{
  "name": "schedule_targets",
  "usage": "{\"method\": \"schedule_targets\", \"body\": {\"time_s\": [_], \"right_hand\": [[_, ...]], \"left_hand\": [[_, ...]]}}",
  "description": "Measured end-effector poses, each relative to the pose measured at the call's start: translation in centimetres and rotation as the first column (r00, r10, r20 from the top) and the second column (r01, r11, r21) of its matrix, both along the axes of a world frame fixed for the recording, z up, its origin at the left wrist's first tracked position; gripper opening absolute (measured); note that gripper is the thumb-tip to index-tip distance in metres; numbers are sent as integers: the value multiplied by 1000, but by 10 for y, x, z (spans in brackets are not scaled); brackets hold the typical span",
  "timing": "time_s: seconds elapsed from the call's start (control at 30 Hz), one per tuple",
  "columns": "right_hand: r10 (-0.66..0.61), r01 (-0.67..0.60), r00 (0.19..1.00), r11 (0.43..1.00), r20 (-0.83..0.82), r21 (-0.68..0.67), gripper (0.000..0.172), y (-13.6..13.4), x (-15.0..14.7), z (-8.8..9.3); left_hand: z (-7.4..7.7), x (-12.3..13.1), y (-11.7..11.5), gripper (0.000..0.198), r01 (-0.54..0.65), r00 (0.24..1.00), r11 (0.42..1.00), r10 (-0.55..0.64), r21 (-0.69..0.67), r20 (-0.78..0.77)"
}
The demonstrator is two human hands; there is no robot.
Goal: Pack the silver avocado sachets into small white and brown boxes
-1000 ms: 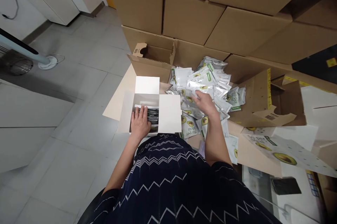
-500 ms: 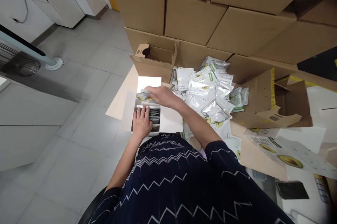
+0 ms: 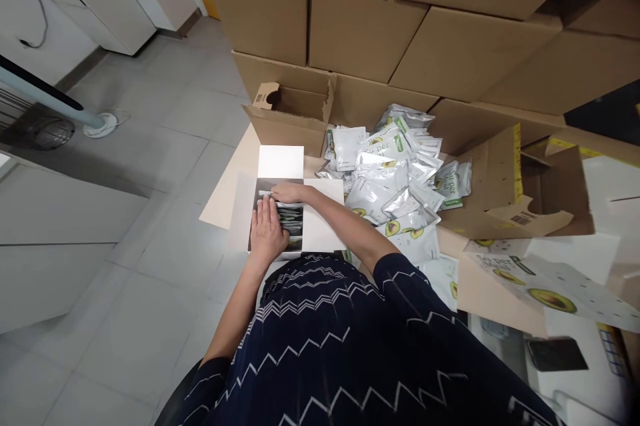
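Observation:
An open white carton [image 3: 324, 209] stands in front of me with its flaps spread, and a row of upright foil sachets [image 3: 291, 218] fills part of it. My left hand [image 3: 269, 231] lies with fingers stretched along the sachets at the left side; it grips nothing. At the far end of that row, my right hand [image 3: 289, 193] reaches down into the carton, fingers closed at the top of a sachet that is mostly hidden under it. To the right lies a heap of silver-white sachets [image 3: 383, 179] printed with avocados and green labels.
Behind the carton is an open brown box [image 3: 290, 129]. Another open brown box [image 3: 550, 193] lies right of the heap. Stacked brown cartons [image 3: 367, 33] form a wall beyond. A phone [image 3: 557, 354] and a printed avocado carton [image 3: 550, 289] are at the right.
My right hand has lowered a sachet from above the carton's far end into the row and moved slightly nearer to me. The left hand stays almost in place, its fingers a little higher.

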State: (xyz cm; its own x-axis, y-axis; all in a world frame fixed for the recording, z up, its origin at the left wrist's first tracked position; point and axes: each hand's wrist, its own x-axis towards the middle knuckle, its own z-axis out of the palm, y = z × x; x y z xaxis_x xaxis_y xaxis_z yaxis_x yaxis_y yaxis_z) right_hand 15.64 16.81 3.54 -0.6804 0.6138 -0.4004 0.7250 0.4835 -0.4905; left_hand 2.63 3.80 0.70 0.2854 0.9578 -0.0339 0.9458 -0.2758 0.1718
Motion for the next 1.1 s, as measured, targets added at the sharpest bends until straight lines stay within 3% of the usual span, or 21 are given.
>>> {"method": "schedule_targets", "body": {"time_s": [0.17, 0.23, 0.3, 0.33, 0.4, 0.47, 0.53, 0.6, 0.67, 0.77, 0.83, 1.0, 1.1], "right_hand": [[-7, 5, 1000, 998, -26, -62, 31, -10, 7, 5], [-120, 114, 971, 993, -206, -43, 27, -20, 24, 11], [-301, 308, 850, 950, -432, -56, 26, -30, 54, 16], [-402, 429, 761, 901, -509, -71, 26, -35, 74, 18], [-597, 675, 606, 736, -526, -58, 24, -44, 119, 17], [-773, 842, 523, 535, -359, 75, 22, -53, 164, 9], [-878, 866, 475, 452, -64, 215, 36, -63, 200, -5], [-885, 841, 419, 462, 203, 282, 58, -72, 220, -24], [-860, 810, 383, 488, 337, 324, 72, -80, 228, -44], [-855, 781, 369, 497, 364, 377, 80, -82, 227, -68], [-847, 786, 385, 509, 368, 351, 77, -77, 226, -76], [-716, 728, 593, 672, 368, 135, 31, -59, 232, -66], [-708, 708, 646, 696, 286, 123, 25, -56, 236, -40]], "left_hand": [[-2, -2, 9, 95, 57, 998, 998, -57, -16, -4], [-2, -2, 11, 92, 64, 998, 998, -64, -24, -14], [-1, -2, 11, 89, 66, 997, 997, -67, -31, -26], [-1, -2, 10, 88, 68, 997, 997, -69, -36, -32], [0, -2, 10, 87, 69, 997, 997, -71, -43, -39], [1, -2, 9, 86, 73, 996, 996, -74, -44, -40], [0, -3, 9, 86, 76, 996, 996, -78, -40, -39], [-2, -3, 9, 85, 80, 996, 996, -81, -30, -38], [-3, -4, 10, 85, 84, 996, 996, -85, -19, -40], [-3, -4, 9, 84, 91, 995, 996, -92, -21, -47], [-3, -3, 9, 84, 89, 995, 996, -91, -27, -50], [-2, -4, 9, 84, 79, 996, 997, -80, -22, -45], [-3, -4, 8, 83, 79, 996, 997, -79, -21, -39]]}}
